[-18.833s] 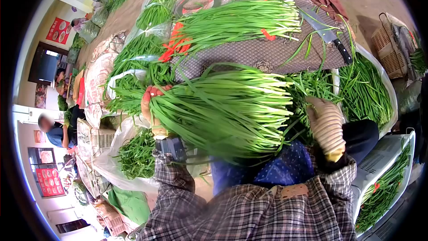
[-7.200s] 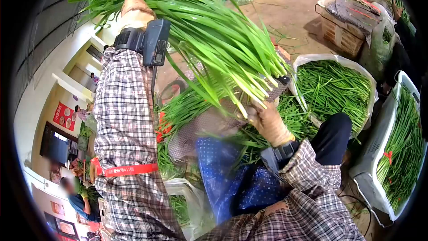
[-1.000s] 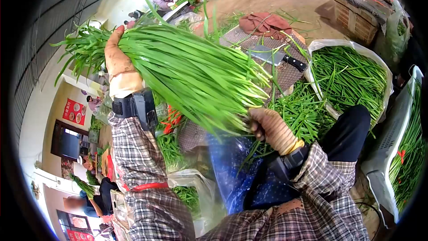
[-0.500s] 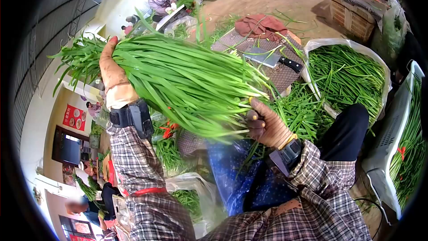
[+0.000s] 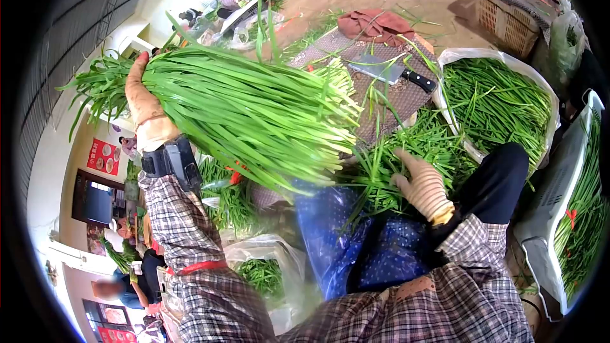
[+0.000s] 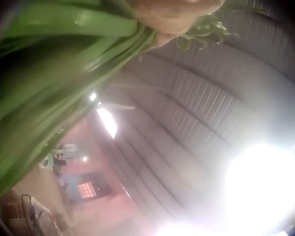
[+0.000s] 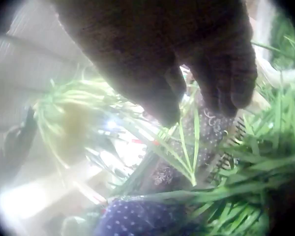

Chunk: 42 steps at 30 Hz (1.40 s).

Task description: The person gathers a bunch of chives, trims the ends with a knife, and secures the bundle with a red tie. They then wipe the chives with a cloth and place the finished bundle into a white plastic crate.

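My left hand [image 5: 146,105] grips a large bundle of garlic chives [image 5: 248,111] near its leafy end, at the upper left. The pale cut ends fan toward the middle. In the left wrist view, green leaves [image 6: 54,73] fill the left side beside the fingers. My gloved right hand [image 5: 424,185] is apart from the bundle, over a heap of loose garlic chives [image 5: 413,143]. Its thumb and fingers are spread. In the right wrist view, a few thin blades [image 7: 194,142] show just past the dark fingers [image 7: 211,83].
A cleaver [image 5: 387,71] and a brown cloth [image 5: 375,25] lie on the patterned mat [image 5: 381,105]. A white sack [image 5: 502,57] of chives stands right, beside a white crate [image 5: 549,216] of tied bunches. Blue dotted plastic [image 5: 324,235] covers my lap. People sit farther back.
My right hand has left the bundle's cut ends and moved down and right over the loose chives, its fingers opening out. My left hand has shifted slightly left with the bundle.
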Tool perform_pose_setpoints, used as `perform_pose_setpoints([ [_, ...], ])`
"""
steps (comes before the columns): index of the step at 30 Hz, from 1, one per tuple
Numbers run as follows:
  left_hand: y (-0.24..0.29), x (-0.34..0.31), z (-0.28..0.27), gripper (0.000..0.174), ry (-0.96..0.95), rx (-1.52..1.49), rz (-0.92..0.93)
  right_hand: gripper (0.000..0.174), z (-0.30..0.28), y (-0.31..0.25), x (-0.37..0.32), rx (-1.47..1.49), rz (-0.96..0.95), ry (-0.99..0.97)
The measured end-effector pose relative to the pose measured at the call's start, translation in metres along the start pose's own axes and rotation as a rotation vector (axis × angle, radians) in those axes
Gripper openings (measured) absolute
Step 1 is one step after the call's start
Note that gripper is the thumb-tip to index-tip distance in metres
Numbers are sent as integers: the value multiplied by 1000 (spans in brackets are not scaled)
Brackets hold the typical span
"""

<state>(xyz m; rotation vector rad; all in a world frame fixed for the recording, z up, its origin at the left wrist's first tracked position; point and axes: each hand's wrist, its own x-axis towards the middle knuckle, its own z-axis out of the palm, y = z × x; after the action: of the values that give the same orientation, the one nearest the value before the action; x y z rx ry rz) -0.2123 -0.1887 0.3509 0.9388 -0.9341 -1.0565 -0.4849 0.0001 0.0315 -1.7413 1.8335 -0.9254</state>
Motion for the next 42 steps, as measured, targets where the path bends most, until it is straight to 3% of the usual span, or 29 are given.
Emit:
perform_pose_setpoints([
  [1,0,7,-8,23,-54,0,5,49,-7,-22,9,155,131,-3],
  [2,-5,12,-11,23,-53,3,6,49,4,-30,21,158,130,-4],
  [4,-6,18,-14,23,-41,7,56,41,36,-35,38,434,-7,167],
  [6,-4,19,-11,22,-38,-23,27,29,44,-34,47,676,-103,-103],
  [7,-5,21,-12,22,-29,-53,42,16,53,-27,45,528,-122,-39],
  [8,-6,22,-16,22,-14,-80,58,16,47,-27,40,345,-56,-91],
  [11,0,6,-15,24,-9,-39,84,25,59,12,20,595,170,-265],
  [14,1,7,-19,23,7,15,67,29,23,-31,21,606,192,-345],
  [15,-2,9,-19,23,29,-13,98,32,20,-51,23,793,168,-273],
  [16,-6,11,-21,24,49,-46,131,32,27,-56,27,794,169,-267],
  [18,-6,17,-27,25,16,-38,92,33,54,-53,42,681,163,-454],
  [19,-6,15,-27,26,6,-57,78,31,66,-41,39,487,-14,-290],
  [21,-3,15,-35,29,8,-82,70,28,38,-27,35,-80,-109,-536],
  [22,0,16,-41,29,15,-84,73,30,37,-12,33,-99,242,-679],
  [23,1,23,-43,29,2,-98,40,33,53,24,21,-233,150,-635],
  [24,3,27,-45,29,-17,-116,14,31,31,16,10,-324,117,-563],
  [26,5,30,-54,28,10,-116,34,31,-11,-25,3,-249,99,-371],
  [28,4,33,-58,26,-26,-80,67,37,-44,-67,11,29,-117,-142],
  [31,2,25,-45,23,2,-102,61,35,-25,-85,36,167,-417,140],
  [34,4,18,-42,20,-2,-94,101,30,-18,-92,63,142,-373,230],
  [36,6,15,-40,21,6,-54,67,26,-19,-93,66,51,-321,205],
  [38,7,12,-39,21,-1,-56,58,28,-15,-86,69,244,-356,265],
  [39,6,11,-38,21,-12,-58,46,28,-12,-85,71,251,-475,294],
  [40,4,12,-37,21,-16,-57,42,28,-15,-82,67,250,-470,296],
  [42,2,16,-36,21,-21,-79,37,23,-29,-86,59,288,-277,-93],
])
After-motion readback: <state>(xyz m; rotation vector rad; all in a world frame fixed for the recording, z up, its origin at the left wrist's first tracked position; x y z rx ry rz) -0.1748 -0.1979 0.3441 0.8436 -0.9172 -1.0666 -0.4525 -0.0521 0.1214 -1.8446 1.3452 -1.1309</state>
